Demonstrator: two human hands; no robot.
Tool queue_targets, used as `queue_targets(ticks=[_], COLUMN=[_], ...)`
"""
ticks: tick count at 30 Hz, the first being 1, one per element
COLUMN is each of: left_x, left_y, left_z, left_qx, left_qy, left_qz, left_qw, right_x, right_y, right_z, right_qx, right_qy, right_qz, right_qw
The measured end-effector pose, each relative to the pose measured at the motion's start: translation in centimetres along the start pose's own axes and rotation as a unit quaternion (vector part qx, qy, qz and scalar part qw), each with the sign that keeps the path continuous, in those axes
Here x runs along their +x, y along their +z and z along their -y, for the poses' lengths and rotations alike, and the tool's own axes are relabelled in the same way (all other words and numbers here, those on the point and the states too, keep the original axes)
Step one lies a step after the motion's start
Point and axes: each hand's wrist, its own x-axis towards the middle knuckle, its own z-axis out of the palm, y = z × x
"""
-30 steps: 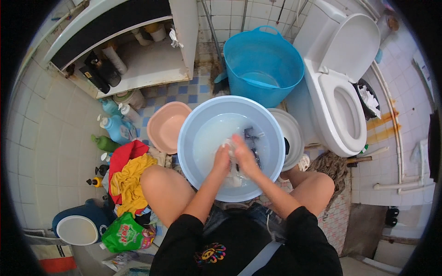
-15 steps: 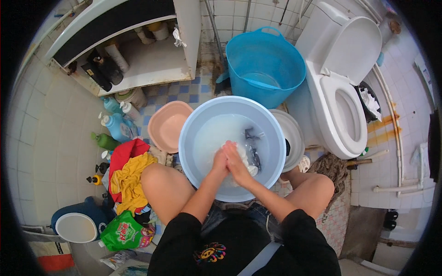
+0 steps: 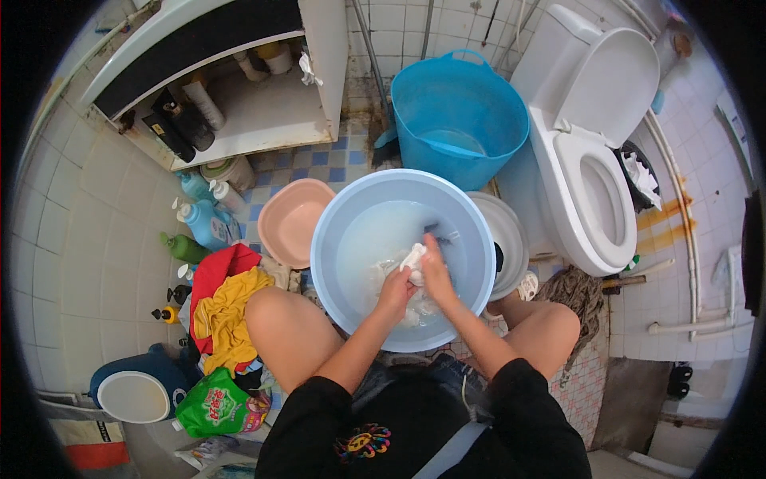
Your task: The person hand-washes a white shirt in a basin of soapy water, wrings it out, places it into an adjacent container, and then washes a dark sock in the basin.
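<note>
A light blue basin [image 3: 343,215] of cloudy water sits on the floor between my bare knees. My left hand [image 3: 395,287] and my right hand [image 3: 435,271] are side by side over the basin's middle, both closed on a wet white cloth [image 3: 412,259] just above the water. More pale cloth lies under the water below my hands. A dark piece of cloth [image 3: 451,243] shows at the right of the water.
A pink basin [image 3: 291,219] stands left of the blue one, a big blue tub [image 3: 459,120] behind it, a white toilet [image 3: 594,160] at right. Red and yellow clothes [image 3: 227,307], bottles [image 3: 199,219] and a green detergent bag [image 3: 219,403] lie at left.
My hands have moved slightly right and forward in the basin, and the white cloth is now bunched up between them above the water.
</note>
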Motion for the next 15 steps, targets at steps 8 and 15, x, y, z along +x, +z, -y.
queue_targets(ticks=[8, 15], left_x=[0.7, -0.4], left_y=[-1.4, 0.0], left_z=[-1.7, 1.6], left_qx=[0.090, 0.193], left_qy=[0.128, 0.057], left_qz=[-0.017, 0.071], left_qw=[0.988, 0.977], right_x=[-1.5, 1.9], right_y=[2.1, -2.7], right_z=[4.9, 0.4], right_qx=[0.009, -0.023], right_qy=[-0.053, -0.006], right_qz=[0.035, -0.028], right_qw=[0.998, 0.999])
